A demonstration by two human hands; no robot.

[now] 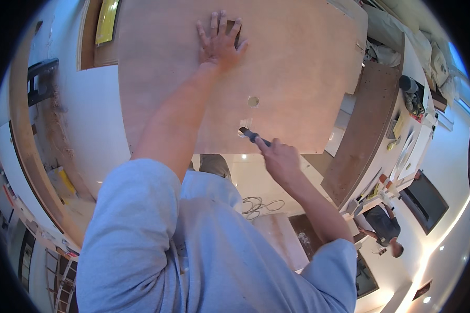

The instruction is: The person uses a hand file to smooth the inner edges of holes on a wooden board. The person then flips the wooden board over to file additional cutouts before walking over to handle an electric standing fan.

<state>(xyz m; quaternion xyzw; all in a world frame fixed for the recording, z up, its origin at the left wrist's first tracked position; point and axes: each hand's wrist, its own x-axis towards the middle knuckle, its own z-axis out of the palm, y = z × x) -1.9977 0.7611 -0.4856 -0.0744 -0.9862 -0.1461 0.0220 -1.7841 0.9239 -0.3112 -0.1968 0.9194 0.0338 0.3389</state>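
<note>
My left hand point(221, 41) lies flat with its fingers spread on a large light-brown wood panel point(293, 58), partly over a dark cut-out. In my right hand point(280, 158) is the dark handle of a scraper or chisel-like hand tool point(250, 135). The tool's tip is at a small opening near the panel's edge closest to me, where the surface around it is scraped pale. A round hole point(253, 102) with a whitish rim lies a little beyond the tool.
A brown board point(364, 133) runs along the right. Behind it stands a worktop holding a black power tool point(411, 92) and other tools. A coiled cable point(260, 207) lies on the floor. A person point(382, 227) is at the far right; a ladder point(62, 285) stands lower left.
</note>
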